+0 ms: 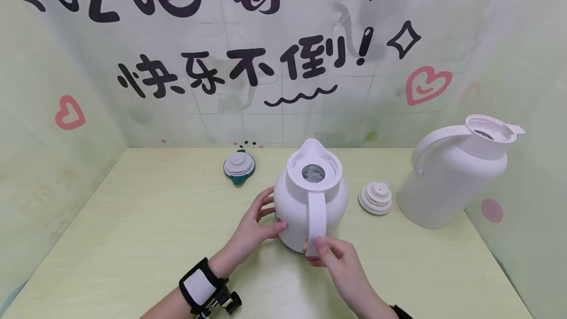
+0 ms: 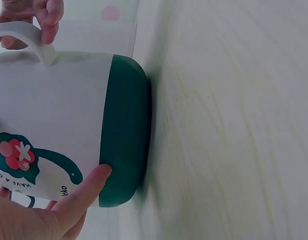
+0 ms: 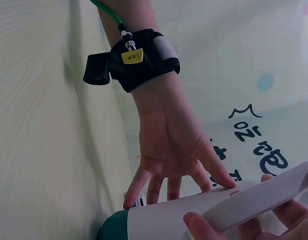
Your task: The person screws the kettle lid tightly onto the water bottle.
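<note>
A white thermos jug (image 1: pixel 290 210) with a lidless, open mouth stands on the table, its spout facing away. Its dark green base (image 2: pixel 125 125) and a printed flower motif show in the left wrist view. My left hand (image 1: pixel 250 230) rests against the jug's left side with outstretched, spread fingertips, its palm apart from the wall. On the near side, my right hand (image 1: pixel 345 267) grips the lower part of the white handle (image 1: pixel 317 210) between thumb and curled fingers.
A white and green lid (image 1: pixel 239 165) lies behind and left of the jug. To the right are a white lid (image 1: pixel 375 199) and a taller white thermos jug (image 1: pixel 436 186), also lidless. A printed curtain (image 1: pixel 283 127) borders the table's back edge.
</note>
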The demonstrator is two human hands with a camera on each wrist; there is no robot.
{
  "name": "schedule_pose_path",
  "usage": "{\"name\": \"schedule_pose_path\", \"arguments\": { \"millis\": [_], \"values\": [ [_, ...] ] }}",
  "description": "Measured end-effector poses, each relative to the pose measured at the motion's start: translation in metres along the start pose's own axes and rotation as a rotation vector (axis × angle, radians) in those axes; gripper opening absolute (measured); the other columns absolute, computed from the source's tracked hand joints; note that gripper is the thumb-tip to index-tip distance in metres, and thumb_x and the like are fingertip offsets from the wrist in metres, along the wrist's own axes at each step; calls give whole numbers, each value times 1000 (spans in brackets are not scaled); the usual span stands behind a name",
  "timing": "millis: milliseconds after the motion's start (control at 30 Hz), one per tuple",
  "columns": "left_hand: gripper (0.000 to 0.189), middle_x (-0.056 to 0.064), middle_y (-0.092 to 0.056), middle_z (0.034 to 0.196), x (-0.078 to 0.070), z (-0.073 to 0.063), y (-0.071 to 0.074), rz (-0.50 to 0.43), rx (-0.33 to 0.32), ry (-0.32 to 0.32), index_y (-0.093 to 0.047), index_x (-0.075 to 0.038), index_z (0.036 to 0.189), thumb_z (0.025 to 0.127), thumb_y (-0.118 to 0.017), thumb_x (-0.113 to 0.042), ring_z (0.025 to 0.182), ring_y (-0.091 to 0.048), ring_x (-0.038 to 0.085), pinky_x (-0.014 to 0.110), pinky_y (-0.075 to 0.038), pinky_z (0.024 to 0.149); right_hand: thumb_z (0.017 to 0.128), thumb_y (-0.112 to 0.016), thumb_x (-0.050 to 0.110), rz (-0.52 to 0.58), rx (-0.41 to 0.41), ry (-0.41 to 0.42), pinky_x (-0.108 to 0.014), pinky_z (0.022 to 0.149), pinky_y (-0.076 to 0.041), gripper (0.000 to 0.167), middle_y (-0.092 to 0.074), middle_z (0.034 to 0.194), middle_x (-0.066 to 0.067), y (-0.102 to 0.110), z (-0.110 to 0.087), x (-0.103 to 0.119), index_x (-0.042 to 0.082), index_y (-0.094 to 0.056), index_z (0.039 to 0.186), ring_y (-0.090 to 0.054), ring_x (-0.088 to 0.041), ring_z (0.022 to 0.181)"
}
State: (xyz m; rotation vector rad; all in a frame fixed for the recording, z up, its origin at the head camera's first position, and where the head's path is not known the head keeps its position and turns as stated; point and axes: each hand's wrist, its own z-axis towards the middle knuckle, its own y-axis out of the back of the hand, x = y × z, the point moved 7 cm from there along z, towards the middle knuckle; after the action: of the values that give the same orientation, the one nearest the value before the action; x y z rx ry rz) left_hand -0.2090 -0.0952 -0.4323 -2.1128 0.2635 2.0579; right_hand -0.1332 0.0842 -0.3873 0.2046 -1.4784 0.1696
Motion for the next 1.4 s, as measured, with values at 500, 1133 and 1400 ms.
{"name": "schedule_pose_path", "arguments": {
  "millis": [500,1133,1400],
  "values": [
    [80,10,-38,140,-1,3,3,56,22,6,-34,-27,146,80,-79,-19,125,-41,35,43,-55,73,103,-43,16,-97,11,-9,-36,82,-50,30,-68,97,-10,-1,1,1,0,-68,96,-62,-19,93],
    [44,15,-58,120,-30,38,28,412,149,-45,-55,-2,130,102,-47,-35,109,-55,34,39,-54,72,103,-42,13,-93,44,23,-33,84,-50,29,-69,100,-11,-1,1,0,0,-68,99,-62,-16,92],
    [46,9,-61,118,-58,63,49,581,-6,-96,-59,-7,126,98,-52,-42,108,-56,26,42,-49,85,104,-41,12,-94,64,37,-34,85,-49,30,-68,101,-11,-1,1,0,0,-68,100,-62,-18,93]
  ]
}}
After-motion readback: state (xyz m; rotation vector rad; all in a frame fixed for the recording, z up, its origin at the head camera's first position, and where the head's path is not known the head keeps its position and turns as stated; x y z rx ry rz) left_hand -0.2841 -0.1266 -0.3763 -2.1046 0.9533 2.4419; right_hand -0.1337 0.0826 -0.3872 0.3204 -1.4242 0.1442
